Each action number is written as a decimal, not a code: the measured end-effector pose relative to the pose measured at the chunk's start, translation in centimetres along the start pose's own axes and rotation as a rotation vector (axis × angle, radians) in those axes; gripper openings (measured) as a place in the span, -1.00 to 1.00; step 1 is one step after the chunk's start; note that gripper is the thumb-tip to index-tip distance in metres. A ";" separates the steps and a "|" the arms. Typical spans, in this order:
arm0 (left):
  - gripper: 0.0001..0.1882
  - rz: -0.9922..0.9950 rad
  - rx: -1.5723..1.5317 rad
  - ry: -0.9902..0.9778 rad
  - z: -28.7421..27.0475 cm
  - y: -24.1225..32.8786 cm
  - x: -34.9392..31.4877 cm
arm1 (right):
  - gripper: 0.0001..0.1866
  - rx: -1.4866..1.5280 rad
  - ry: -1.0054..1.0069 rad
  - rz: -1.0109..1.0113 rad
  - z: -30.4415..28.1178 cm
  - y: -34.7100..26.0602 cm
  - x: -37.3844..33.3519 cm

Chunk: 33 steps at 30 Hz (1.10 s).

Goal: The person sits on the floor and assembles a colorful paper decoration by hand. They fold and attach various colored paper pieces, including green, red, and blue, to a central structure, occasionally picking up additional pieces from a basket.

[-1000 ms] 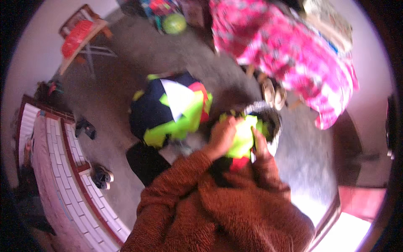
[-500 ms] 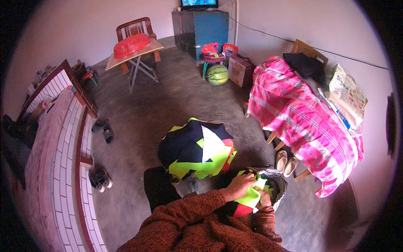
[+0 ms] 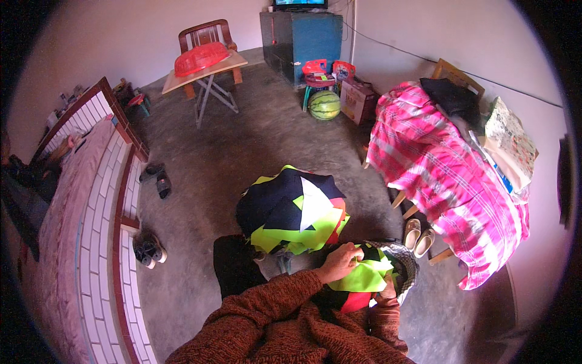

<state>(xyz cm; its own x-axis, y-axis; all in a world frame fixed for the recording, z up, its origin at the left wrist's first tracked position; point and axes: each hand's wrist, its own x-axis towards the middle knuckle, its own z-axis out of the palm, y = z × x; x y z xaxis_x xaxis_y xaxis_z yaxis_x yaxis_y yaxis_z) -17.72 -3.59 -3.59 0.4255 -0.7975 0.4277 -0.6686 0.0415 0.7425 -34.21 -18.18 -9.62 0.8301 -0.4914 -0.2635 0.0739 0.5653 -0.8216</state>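
Observation:
A neon yellow-green piece of cloth (image 3: 354,279) lies across my lap, with red and black cloth against it. My left hand (image 3: 341,263) is closed at the upper left of this cloth, its fingertips pinching the edge. Lower down on the right, my right hand (image 3: 388,287) is closed on the same cloth, its fingers partly hidden. Beside my right hand is a black-and-white checked cloth (image 3: 407,267). Just ahead of my knees sits a rounded heap of cloth pieces (image 3: 276,206) in navy, neon yellow-green, white and orange-red; what holds it up is mostly hidden.
A pink plaid cloth (image 3: 433,176) covers furniture on the right, with pale shoes (image 3: 418,236) by its legs. Dark shoes (image 3: 150,249) lie near the white-tiled bed side (image 3: 91,267). Farther off stand a folding table (image 3: 233,62), a watermelon (image 3: 325,105) and a cabinet (image 3: 315,45).
My left hand has moved slightly left, away from my right hand. The yellow-green cloth now lies wider between them. The whole view has shifted a little.

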 end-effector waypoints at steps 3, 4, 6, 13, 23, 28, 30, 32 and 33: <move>-0.82 -0.031 0.014 -0.003 0.3 -0.6 -0.4 | -0.67 0.022 -0.026 0.006 2.6 -1.4 -0.8; -0.83 -0.033 0.019 0.005 0.5 -0.6 -0.3 | -0.66 0.040 -0.018 0.012 2.0 -1.1 -0.7; -0.82 -0.029 0.056 0.029 0.7 -0.4 -0.3 | -0.66 0.016 -0.025 0.012 0.3 -0.3 -0.1; -0.88 -0.084 0.279 0.007 -1.3 1.6 -0.4 | -0.72 -0.095 -0.001 0.009 -1.3 0.6 0.5; -0.87 -0.205 -0.176 -0.135 -4.8 0.3 0.0 | -0.65 -0.118 0.044 -0.010 3.0 -2.2 -0.4; -0.74 -0.336 -0.297 0.171 -6.4 1.1 -0.1 | -0.62 -0.806 0.063 -0.143 -1.1 -0.5 0.1; -0.65 -0.375 -0.204 0.288 -7.1 0.6 0.1 | -0.64 -0.486 0.075 -0.117 -2.5 1.0 0.6; -0.65 -0.388 -0.164 0.404 -7.5 0.2 -0.3 | -0.66 -0.264 0.038 -0.065 0.3 -0.1 0.1; -0.70 -0.408 -0.191 0.438 -7.7 0.0 -0.5 | -0.67 -0.179 0.025 -0.024 1.9 -1.2 -0.4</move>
<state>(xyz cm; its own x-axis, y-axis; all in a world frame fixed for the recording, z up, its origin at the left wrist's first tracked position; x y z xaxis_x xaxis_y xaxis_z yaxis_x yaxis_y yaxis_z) -13.28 1.40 0.17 0.8607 -0.4531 0.2323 -0.2963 -0.0748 0.9521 -33.62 -17.43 -7.56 0.8153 -0.5209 -0.2528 -0.0073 0.4274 -0.9040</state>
